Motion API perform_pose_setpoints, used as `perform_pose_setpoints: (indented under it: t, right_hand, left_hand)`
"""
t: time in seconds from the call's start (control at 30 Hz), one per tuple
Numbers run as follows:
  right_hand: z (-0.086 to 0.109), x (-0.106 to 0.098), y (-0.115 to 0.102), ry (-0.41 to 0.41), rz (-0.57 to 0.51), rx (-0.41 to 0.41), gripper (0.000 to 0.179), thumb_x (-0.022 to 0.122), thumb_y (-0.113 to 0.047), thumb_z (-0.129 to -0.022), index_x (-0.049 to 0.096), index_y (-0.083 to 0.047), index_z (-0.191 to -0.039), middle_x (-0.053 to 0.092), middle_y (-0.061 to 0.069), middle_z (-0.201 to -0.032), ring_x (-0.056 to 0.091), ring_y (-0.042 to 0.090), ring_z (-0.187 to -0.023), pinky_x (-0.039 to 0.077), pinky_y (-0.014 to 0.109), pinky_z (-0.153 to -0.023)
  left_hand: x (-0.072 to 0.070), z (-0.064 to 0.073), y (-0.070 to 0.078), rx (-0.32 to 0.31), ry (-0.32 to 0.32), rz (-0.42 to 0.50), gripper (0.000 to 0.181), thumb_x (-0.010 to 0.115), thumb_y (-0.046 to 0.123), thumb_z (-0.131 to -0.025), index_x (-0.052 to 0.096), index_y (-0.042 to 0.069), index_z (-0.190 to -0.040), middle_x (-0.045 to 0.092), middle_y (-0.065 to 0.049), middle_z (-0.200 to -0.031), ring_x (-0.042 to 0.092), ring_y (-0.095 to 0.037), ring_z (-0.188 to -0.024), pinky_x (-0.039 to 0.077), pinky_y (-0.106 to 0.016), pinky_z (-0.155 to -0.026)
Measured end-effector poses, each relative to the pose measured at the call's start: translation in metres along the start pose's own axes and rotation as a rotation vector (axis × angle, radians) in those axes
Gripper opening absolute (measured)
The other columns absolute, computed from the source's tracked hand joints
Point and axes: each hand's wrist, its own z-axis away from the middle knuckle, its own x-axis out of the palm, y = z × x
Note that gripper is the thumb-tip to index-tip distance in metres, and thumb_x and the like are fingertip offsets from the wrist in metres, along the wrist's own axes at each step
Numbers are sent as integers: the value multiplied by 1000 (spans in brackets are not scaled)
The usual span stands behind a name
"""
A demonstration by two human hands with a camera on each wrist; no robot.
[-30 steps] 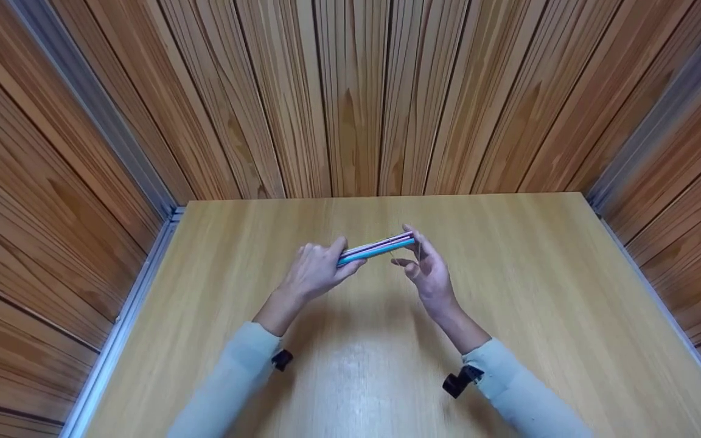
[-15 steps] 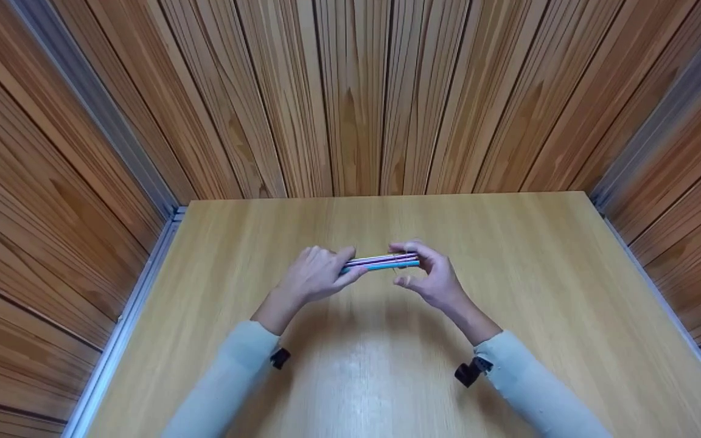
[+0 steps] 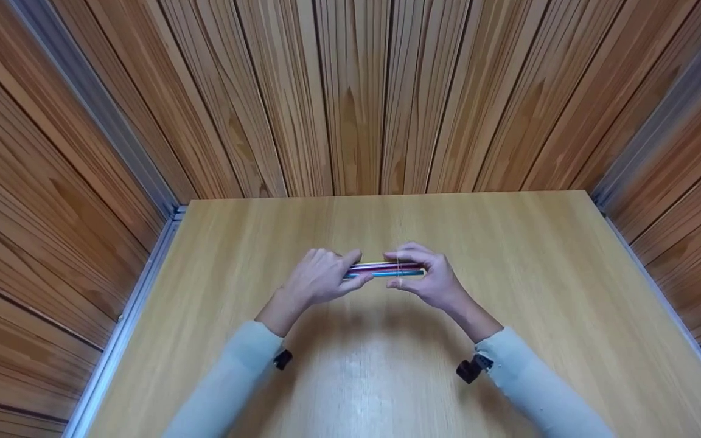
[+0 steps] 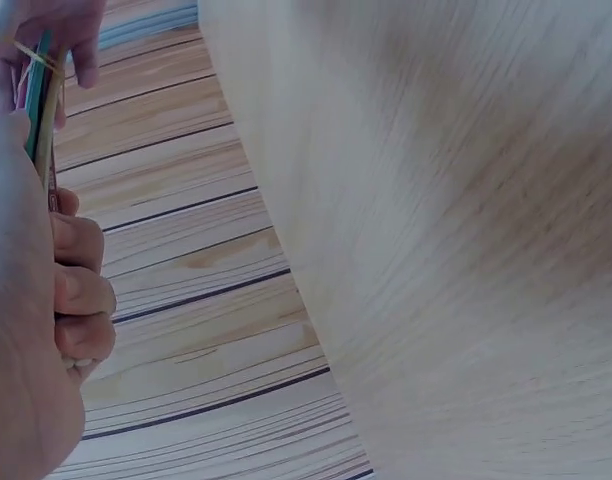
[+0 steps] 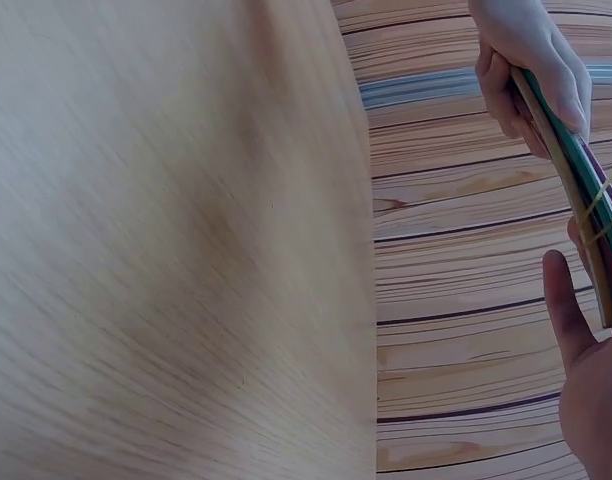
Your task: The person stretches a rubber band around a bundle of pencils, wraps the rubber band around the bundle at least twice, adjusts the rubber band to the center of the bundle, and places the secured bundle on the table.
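Observation:
A bundle of slim coloured sticks, which look like pencils (image 3: 381, 269), lies sideways between the two hands above the table. My left hand (image 3: 320, 277) grips one end, thumb along the near side; in the left wrist view its fingers (image 4: 81, 285) curl round the sticks. Around the other end, my right hand (image 3: 426, 277) bends its fingers and thumb into a wide C. A thin yellowish rubber band (image 5: 598, 205) crosses the bundle and stretches between that hand's fingers and thumb. Blue, pink, green and yellow-brown sticks show. The tips inside the right hand are partly hidden.
Beneath the hands is a light wooden table (image 3: 350, 377). Wood-plank walls (image 3: 350, 97) with grey metal corner rails (image 3: 107, 121) stand at the back and sides. A small black camera (image 3: 472, 368) sits at the right cuff.
The bundle's right end has lowered from a slant to nearly level. My right hand has come down and now reaches farther over that end, with the band drawn along the sticks.

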Motion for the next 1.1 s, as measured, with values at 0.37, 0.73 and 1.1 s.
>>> perform_pose_setpoints:
  t: [0.37, 0.73, 1.1]
  right_hand:
    - [-2, 4, 5, 55, -13, -238, 34, 87, 16, -85, 84, 7, -118, 83, 24, -108, 72, -1, -99, 56, 13, -85]
    - [-13, 7, -13, 94, -8, -448, 34, 78, 26, -85, 86, 5, -111, 83, 31, -105, 85, 7, -109, 63, 16, -92]
    - [-17, 5, -17, 45, -2, -501, 26, 77, 21, -89, 85, 8, -110, 85, 26, -101, 86, 11, -97, 63, 16, -90]
  left_hand:
    - [10, 3, -4, -15, -35, -30, 42, 55, 55, -115, 65, 14, -119, 45, 5, -70, 36, -11, -57, 24, -24, -55]
    - [31, 6, -4, -41, -143, -25, 45, 51, 58, -116, 64, 15, -117, 41, 6, -71, 34, -11, -57, 23, -25, -54]
    - [26, 5, -11, -55, -88, -41, 47, 54, 55, -115, 69, 13, -129, 47, 3, -71, 37, -13, -58, 24, -25, -55]
